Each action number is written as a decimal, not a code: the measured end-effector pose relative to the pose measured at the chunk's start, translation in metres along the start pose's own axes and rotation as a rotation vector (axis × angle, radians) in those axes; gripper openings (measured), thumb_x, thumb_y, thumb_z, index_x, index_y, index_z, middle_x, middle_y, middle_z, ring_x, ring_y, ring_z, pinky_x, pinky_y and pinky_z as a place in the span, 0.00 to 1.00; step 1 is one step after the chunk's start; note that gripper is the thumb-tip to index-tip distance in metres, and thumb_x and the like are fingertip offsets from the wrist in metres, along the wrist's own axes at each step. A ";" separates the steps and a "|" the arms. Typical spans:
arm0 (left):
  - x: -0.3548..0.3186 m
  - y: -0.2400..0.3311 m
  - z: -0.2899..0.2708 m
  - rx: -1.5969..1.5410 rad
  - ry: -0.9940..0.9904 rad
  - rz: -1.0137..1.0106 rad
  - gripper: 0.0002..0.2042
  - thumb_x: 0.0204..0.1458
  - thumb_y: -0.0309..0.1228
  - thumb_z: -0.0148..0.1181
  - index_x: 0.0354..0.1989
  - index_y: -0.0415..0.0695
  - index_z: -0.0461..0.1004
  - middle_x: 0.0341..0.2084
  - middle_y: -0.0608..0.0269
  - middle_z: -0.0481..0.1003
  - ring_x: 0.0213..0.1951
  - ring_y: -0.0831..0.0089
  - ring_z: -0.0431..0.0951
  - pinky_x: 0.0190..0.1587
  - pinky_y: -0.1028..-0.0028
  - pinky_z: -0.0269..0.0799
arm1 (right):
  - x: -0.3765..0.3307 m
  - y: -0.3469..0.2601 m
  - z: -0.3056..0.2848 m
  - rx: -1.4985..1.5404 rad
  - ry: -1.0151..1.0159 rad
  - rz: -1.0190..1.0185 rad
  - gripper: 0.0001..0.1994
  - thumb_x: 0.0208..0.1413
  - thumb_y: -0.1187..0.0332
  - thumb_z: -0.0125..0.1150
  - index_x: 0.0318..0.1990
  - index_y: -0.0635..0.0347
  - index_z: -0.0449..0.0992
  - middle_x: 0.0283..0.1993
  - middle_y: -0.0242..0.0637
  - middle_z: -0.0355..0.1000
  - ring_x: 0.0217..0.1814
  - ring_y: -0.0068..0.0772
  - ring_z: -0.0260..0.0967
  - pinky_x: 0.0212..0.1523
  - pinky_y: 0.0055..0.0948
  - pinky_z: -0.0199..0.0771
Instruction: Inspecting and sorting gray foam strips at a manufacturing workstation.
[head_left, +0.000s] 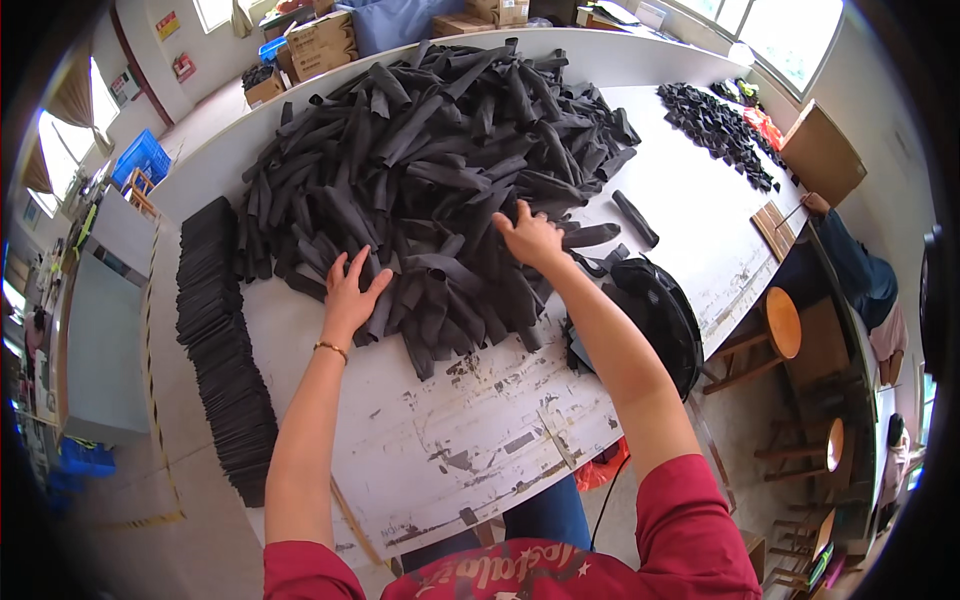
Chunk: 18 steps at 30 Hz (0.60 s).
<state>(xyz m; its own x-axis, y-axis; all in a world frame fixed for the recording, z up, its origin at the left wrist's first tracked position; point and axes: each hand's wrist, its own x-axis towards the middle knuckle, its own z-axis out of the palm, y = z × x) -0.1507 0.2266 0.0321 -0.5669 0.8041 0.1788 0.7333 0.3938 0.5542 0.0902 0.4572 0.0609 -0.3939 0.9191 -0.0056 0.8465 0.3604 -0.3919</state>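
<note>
A big heap of dark grey, tube-like curled pieces (410, 130) covers the far and middle part of the white table (480, 420). My left hand (347, 296) rests at the near left edge of this heap, fingers spread and touching the pieces. Farther right, my right hand (530, 238) reaches over the heap with its fingers apart. Neither hand shows anything gripped. Along the table's left edge runs a long, neat stack of flat black pieces (222, 350). Two loose curled pieces lie right of my right hand, one of them a single dark tube (635, 219).
A black mesh-covered round thing (650, 320) stands by my right forearm. Small black scraps (720, 135) lie at the far right, near an open cardboard box (822, 152). Another person (865, 285) is at the right, beyond a wooden stool (783, 322). A raised rim (590, 42) bounds the table's back.
</note>
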 end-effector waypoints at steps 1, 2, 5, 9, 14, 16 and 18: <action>-0.003 0.001 -0.001 -0.021 -0.023 0.011 0.34 0.51 0.61 0.56 0.67 0.65 0.61 0.68 0.51 0.52 0.68 0.47 0.52 0.64 0.46 0.54 | -0.005 -0.005 0.002 0.014 0.027 -0.024 0.39 0.57 0.34 0.43 0.68 0.53 0.59 0.59 0.62 0.66 0.61 0.62 0.65 0.61 0.59 0.57; -0.007 0.000 -0.002 -0.040 -0.045 0.017 0.34 0.51 0.60 0.58 0.66 0.64 0.62 0.68 0.51 0.53 0.68 0.47 0.52 0.65 0.49 0.55 | -0.011 -0.010 0.004 0.015 0.026 -0.026 0.39 0.57 0.34 0.43 0.68 0.53 0.59 0.59 0.62 0.66 0.61 0.62 0.65 0.61 0.59 0.57; -0.022 -0.001 -0.002 -0.032 -0.076 0.047 0.33 0.51 0.57 0.60 0.65 0.64 0.63 0.68 0.53 0.54 0.68 0.48 0.53 0.65 0.50 0.55 | -0.029 -0.022 0.010 -0.009 0.036 -0.180 0.36 0.55 0.37 0.51 0.63 0.55 0.65 0.56 0.59 0.69 0.59 0.60 0.67 0.61 0.59 0.56; -0.042 -0.001 -0.003 -0.022 -0.104 0.068 0.32 0.51 0.54 0.63 0.64 0.60 0.64 0.67 0.54 0.56 0.67 0.49 0.54 0.66 0.53 0.56 | -0.055 -0.028 0.021 -0.120 0.048 -0.332 0.34 0.54 0.41 0.56 0.61 0.55 0.67 0.53 0.55 0.72 0.57 0.58 0.68 0.62 0.69 0.48; -0.066 -0.006 -0.018 -0.027 -0.109 0.078 0.32 0.51 0.53 0.63 0.64 0.60 0.64 0.67 0.53 0.56 0.67 0.48 0.54 0.66 0.54 0.55 | -0.081 -0.050 0.024 -0.132 0.051 -0.436 0.30 0.55 0.46 0.56 0.60 0.54 0.69 0.44 0.50 0.77 0.58 0.59 0.65 0.64 0.70 0.42; -0.075 -0.005 -0.023 -0.032 -0.125 0.076 0.32 0.51 0.53 0.63 0.64 0.60 0.64 0.67 0.52 0.56 0.67 0.48 0.54 0.66 0.54 0.55 | -0.088 -0.055 0.026 -0.125 0.007 -0.499 0.29 0.56 0.47 0.56 0.60 0.53 0.69 0.44 0.48 0.77 0.57 0.58 0.65 0.63 0.71 0.42; -0.085 -0.009 -0.029 -0.051 -0.124 0.093 0.33 0.50 0.52 0.64 0.65 0.60 0.63 0.67 0.51 0.56 0.67 0.48 0.54 0.66 0.54 0.55 | -0.101 -0.073 0.026 -0.185 -0.052 -0.505 0.28 0.56 0.48 0.57 0.60 0.52 0.69 0.50 0.52 0.74 0.57 0.57 0.65 0.61 0.65 0.51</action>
<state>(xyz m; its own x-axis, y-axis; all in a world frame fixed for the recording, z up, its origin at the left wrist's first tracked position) -0.1200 0.1419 0.0352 -0.4441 0.8863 0.1313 0.7589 0.2941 0.5811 0.0588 0.3344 0.0665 -0.7816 0.6167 0.0940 0.5942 0.7818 -0.1888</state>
